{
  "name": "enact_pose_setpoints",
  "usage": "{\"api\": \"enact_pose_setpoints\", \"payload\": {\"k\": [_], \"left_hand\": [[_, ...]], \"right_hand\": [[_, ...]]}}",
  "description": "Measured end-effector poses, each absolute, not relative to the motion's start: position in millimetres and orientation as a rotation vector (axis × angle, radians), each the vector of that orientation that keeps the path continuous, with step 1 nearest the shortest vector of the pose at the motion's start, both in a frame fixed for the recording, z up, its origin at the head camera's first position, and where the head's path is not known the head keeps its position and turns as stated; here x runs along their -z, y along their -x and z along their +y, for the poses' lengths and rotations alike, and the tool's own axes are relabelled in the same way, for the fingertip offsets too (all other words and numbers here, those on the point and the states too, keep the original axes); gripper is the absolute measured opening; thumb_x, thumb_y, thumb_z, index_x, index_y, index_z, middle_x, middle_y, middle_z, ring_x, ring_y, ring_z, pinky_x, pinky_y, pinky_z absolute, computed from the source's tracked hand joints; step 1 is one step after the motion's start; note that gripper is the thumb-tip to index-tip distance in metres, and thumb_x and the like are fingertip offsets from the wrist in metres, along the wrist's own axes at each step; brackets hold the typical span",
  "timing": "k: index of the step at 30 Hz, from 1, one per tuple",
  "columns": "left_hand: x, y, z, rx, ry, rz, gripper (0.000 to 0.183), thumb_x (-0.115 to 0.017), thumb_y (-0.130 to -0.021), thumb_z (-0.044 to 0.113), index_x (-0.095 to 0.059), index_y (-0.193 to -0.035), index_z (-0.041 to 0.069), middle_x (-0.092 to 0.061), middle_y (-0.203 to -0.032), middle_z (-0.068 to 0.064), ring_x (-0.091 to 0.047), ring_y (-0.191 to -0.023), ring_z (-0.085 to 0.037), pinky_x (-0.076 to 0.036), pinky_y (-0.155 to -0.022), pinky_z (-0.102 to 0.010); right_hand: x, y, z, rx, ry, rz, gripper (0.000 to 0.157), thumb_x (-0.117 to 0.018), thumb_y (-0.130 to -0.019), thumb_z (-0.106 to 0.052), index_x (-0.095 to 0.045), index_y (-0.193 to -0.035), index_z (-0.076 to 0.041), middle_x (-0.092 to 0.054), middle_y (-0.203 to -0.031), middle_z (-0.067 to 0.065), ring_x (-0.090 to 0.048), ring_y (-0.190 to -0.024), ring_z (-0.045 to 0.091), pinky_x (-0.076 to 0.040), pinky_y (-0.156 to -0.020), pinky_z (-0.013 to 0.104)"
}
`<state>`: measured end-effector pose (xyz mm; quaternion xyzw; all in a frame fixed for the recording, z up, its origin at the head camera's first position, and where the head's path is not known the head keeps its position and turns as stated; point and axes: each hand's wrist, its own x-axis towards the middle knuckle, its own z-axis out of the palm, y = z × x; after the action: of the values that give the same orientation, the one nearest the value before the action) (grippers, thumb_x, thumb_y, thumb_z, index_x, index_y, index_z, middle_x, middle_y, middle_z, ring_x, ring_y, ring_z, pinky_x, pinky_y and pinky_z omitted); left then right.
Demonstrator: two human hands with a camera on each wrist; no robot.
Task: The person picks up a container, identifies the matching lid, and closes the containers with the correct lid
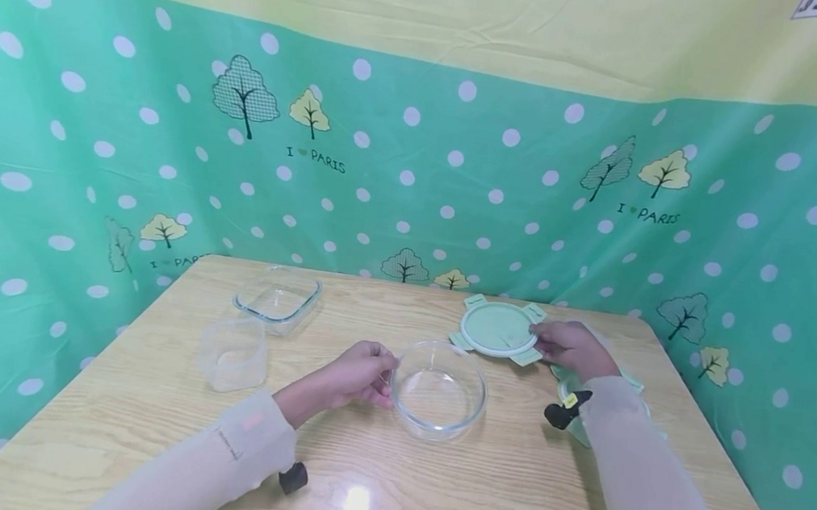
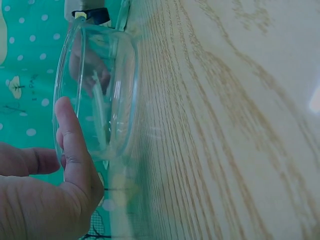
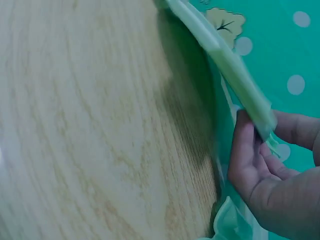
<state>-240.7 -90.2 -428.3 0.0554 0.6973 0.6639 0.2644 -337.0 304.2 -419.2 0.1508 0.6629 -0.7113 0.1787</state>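
A round clear glass bowl point(image 1: 435, 427) stands upright on the wooden table, and my left hand point(image 1: 361, 374) pinches its left rim between thumb and fingers. In the left wrist view that hand point(image 2: 65, 185) is at the near side of the glass wall. My right hand point(image 1: 568, 346) pinches the right edge of a round pale green lid point(image 1: 497, 327) with clip tabs. Seen from the right wrist, the lid point(image 3: 235, 75) is tilted edge-on above the tabletop, between the thumb and fingers of the hand point(image 3: 270, 185).
More green lids point(image 1: 579, 428) lie under and beside the right forearm. A rectangular glass dish point(image 1: 277, 320) sits at the table's back left, with a frosted clear container point(image 1: 232, 357) in front of it. A green dotted curtain point(image 1: 401, 173) hangs behind the table point(image 1: 388, 488).
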Motion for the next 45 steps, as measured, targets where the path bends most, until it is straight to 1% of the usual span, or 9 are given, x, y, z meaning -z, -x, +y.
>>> {"api": "enact_pose_setpoints", "payload": {"k": [4, 10, 14, 17, 19, 30, 36, 41, 45], "left_hand": [[429, 241, -89, -1.797, -0.15, 1.886, 0.029, -0.052, -0.106, 0.017, -0.049, -0.118, -0.009, -0.053, -0.089, -0.008, -0.06, -0.071, -0.015, -0.064, -0.078, -0.037], [429, 240, -89, -1.798, -0.15, 1.893, 0.028, -0.052, -0.106, 0.016, -0.049, -0.116, -0.01, -0.052, -0.089, -0.007, -0.059, -0.071, -0.016, -0.064, -0.078, -0.038], [428, 240, -89, -1.799, -0.148, 1.892, 0.029, -0.052, -0.106, 0.016, -0.049, -0.117, -0.011, -0.052, -0.09, -0.008, -0.059, -0.071, -0.015, -0.064, -0.078, -0.038], [429, 240, -88, -1.8, -0.142, 1.888, 0.03, -0.053, -0.106, 0.016, -0.049, -0.118, -0.011, -0.051, -0.091, -0.008, -0.059, -0.071, -0.015, -0.064, -0.077, -0.037], [429, 240, -88, -1.801, -0.138, 1.885, 0.03, -0.053, -0.106, 0.016, -0.049, -0.118, -0.011, -0.05, -0.092, -0.008, -0.059, -0.071, -0.015, -0.064, -0.077, -0.037], [422, 245, -88, -1.768, -0.098, 1.955, 0.023, -0.056, -0.103, 0.016, -0.054, -0.113, -0.004, -0.056, -0.101, -0.012, -0.061, -0.076, -0.018, -0.064, -0.076, -0.035], [415, 259, -90, -1.799, -0.053, 2.009, 0.028, -0.057, -0.103, 0.018, -0.053, -0.119, -0.005, -0.052, -0.11, -0.013, -0.059, -0.083, -0.019, -0.059, -0.073, -0.027], [405, 273, -85, -1.877, -0.033, 2.012, 0.038, -0.056, -0.104, 0.019, -0.049, -0.128, -0.009, -0.05, -0.118, -0.016, -0.057, -0.087, -0.021, -0.058, -0.076, -0.027], [401, 286, -80, -1.94, 0.003, 1.985, 0.038, -0.056, -0.104, 0.02, -0.05, -0.129, -0.007, -0.05, -0.118, -0.017, -0.058, -0.086, -0.02, -0.059, -0.08, -0.029]], "right_hand": [[421, 335, 308, 2.111, -0.423, 1.735, 0.007, -0.059, -0.102, -0.002, -0.062, -0.109, -0.001, -0.064, -0.101, 0.007, -0.062, -0.092, 0.016, -0.056, -0.082, 0.023], [419, 330, 312, 2.169, -0.366, 1.661, 0.017, -0.058, -0.102, 0.001, -0.058, -0.119, 0.003, -0.067, -0.1, 0.008, -0.064, -0.093, 0.016, -0.058, -0.085, 0.022], [413, 326, 312, 2.205, -0.313, 1.641, 0.011, -0.058, -0.101, 0.003, -0.067, -0.107, 0.001, -0.07, -0.095, 0.008, -0.067, -0.089, 0.015, -0.058, -0.082, 0.022], [407, 324, 313, 2.236, -0.259, 1.601, 0.017, -0.056, -0.101, 0.004, -0.071, -0.096, -0.002, -0.072, -0.091, 0.008, -0.068, -0.085, 0.015, -0.059, -0.081, 0.022], [402, 324, 314, 2.258, -0.217, 1.579, 0.02, -0.054, -0.102, 0.005, -0.072, -0.095, -0.002, -0.072, -0.091, 0.009, -0.068, -0.085, 0.016, -0.059, -0.081, 0.023], [375, 321, 299, 2.296, -0.104, 1.593, 0.015, -0.053, -0.103, 0.005, -0.067, -0.102, -0.001, -0.068, -0.097, 0.007, -0.066, -0.091, 0.015, -0.057, -0.082, 0.022], [366, 319, 286, 2.27, -0.085, 1.672, 0.011, -0.056, -0.102, 0.003, -0.061, -0.112, -0.002, -0.067, -0.099, 0.006, -0.064, -0.094, 0.015, -0.056, -0.085, 0.023], [362, 318, 275, 2.288, -0.071, 1.663, 0.016, -0.058, -0.101, 0.004, -0.057, -0.116, -0.001, -0.066, -0.1, 0.007, -0.065, -0.094, 0.015, -0.057, -0.085, 0.024], [361, 318, 266, 2.292, -0.045, 1.65, 0.021, -0.057, -0.101, 0.004, -0.053, -0.121, 0.001, -0.067, -0.102, 0.006, -0.064, -0.095, 0.015, -0.056, -0.085, 0.024]]}}
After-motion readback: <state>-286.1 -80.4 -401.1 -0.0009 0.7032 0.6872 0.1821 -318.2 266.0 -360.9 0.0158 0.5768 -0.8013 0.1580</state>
